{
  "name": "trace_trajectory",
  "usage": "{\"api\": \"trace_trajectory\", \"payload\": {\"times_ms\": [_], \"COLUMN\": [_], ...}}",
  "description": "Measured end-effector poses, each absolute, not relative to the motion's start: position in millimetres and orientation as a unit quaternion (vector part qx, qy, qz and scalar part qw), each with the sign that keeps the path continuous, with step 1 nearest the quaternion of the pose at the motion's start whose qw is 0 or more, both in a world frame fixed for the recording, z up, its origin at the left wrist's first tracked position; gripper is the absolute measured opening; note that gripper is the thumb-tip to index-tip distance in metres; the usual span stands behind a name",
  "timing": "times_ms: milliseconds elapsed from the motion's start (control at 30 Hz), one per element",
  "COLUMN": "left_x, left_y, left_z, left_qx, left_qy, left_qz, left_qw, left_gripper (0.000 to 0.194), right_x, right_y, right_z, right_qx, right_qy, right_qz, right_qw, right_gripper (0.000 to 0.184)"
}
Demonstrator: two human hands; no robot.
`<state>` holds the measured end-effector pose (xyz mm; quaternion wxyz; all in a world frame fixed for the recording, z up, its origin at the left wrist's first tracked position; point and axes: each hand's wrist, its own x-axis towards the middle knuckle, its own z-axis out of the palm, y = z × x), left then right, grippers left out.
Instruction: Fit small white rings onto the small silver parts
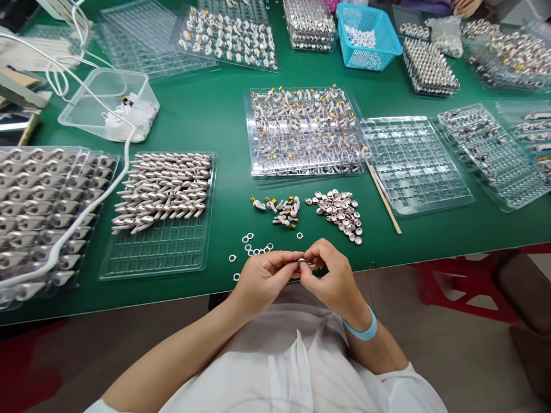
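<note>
The left hand (260, 281) and the right hand (333, 281) meet at the near edge of the table (219, 115), both pinching a small part (302, 261) between thumb and fingertips. The fingers hide most of it; a silvery bit shows. A blue band (365, 328) circles the right wrist.

White rings (260, 251) lie scattered just beyond the left hand. Past the fingers sit a loose group of stems (284, 219) with yellow tabs and, to its right, a pile of silvery caps (342, 212). Behind both stands a filled tray (250, 137), with a thin stick (385, 201) off its right corner, beside a transparent tray (422, 166).

On the left, a tray (155, 255) carries rows of grey pieces (167, 186) in its far part, and a white cable (55, 252) crosses the larger grey parts (32, 203). A blue basket (365, 57) holding white pieces (359, 36) stands at the back.
</note>
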<state>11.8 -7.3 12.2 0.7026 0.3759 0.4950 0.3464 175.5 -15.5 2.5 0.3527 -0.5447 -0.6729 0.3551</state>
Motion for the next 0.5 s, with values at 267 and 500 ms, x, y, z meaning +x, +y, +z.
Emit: {"api": "trace_trajectory", "payload": {"times_ms": [267, 500], "left_x": [12.5, 14.0], "left_y": [-11.9, -15.6], "left_z": [10.4, 8.7], "left_qx": [0.478, 0.448], "left_qy": [0.509, 0.501], "left_qz": [0.354, 0.357], "left_qw": [0.623, 0.649], "left_gripper": [0.021, 0.022], "right_x": [173.7, 175.4], "right_y": [-13.8, -14.7], "right_z": [0.6, -4.0], "right_qx": [-0.546, -0.547], "right_qy": [-0.636, -0.605], "right_qz": [0.406, 0.454], "right_qw": [0.365, 0.360], "right_gripper": [0.015, 0.015]}}
